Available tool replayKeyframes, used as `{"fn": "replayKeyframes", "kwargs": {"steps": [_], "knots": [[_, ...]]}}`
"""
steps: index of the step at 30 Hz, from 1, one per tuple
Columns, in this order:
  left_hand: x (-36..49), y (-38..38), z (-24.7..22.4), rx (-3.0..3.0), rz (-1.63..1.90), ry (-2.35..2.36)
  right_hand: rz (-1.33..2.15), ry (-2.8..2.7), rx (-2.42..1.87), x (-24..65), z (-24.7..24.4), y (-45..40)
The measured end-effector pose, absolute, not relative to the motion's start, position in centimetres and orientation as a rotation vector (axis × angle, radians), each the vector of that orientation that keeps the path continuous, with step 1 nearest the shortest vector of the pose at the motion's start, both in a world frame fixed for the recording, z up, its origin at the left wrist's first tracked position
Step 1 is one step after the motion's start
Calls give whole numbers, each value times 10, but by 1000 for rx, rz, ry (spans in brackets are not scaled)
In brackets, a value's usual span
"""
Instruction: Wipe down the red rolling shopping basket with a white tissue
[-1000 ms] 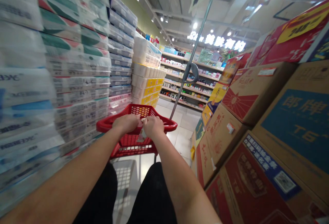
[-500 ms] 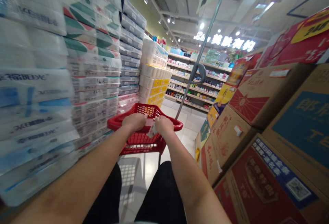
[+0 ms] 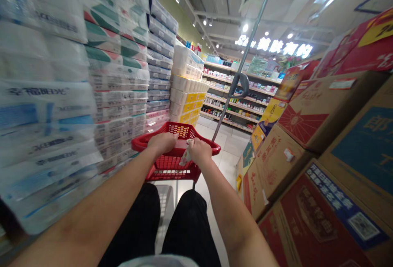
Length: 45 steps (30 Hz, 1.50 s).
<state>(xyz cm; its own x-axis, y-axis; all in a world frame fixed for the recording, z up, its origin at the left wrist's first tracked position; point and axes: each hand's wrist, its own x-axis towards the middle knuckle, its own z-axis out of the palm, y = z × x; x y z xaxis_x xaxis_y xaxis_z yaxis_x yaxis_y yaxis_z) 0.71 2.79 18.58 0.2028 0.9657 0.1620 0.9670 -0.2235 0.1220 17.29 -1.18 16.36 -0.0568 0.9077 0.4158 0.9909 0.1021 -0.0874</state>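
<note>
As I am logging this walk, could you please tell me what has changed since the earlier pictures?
The gap between the left-hand grip and the right-hand grip has widened slightly. The view has swung left, so the red cart, paper packs and cartons sit farther right. Both hands stay at the cart's handle; the pale patterned piece still hangs from the right hand.

Lit sign, far end — white characters 美肤有约. Paper pack, left: 幸福阳光. Upper carton, right: 郎 on blue. Lower carton — 郎牌特曲 on red.
</note>
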Motion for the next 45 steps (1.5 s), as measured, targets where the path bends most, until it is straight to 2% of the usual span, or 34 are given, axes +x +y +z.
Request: {"fn": "replayKeyframes", "kwargs": {"steps": [4, 11, 18, 21, 27, 32, 37, 41, 45], "knots": [[6, 29, 185, -2431, -347, -1956, -333, -2072, -1847, 177, 166, -8], [6, 30, 180, -2403, -439, -2035, -616, -1791, -1544, 180, 127, -13], [4, 30, 179, -2377, -432, -2072, -309, -2011, -1871, 182, 165, -5], [4, 29, 179, -2385, -421, -2059, -400, -2063, -1824, 184, 164, -7], [3, 29, 180, -2397, -436, -2058, -619, -1804, -1640, 184, 135, -17], [3, 27, 183, -2401, -461, -2092, -452, -1989, -1851, 188, 157, -7], [3, 26, 185, -2413, -457, -2096, -537, -2245, -1718, 195, 165, -5], [3, 27, 183, -2409, -445, -2095, -682, -1952, -1614, 195, 139, -13], [3, 26, 183, -2410, -443, -2099, -674, -1755, -1588, 192, 130, -16]]}}
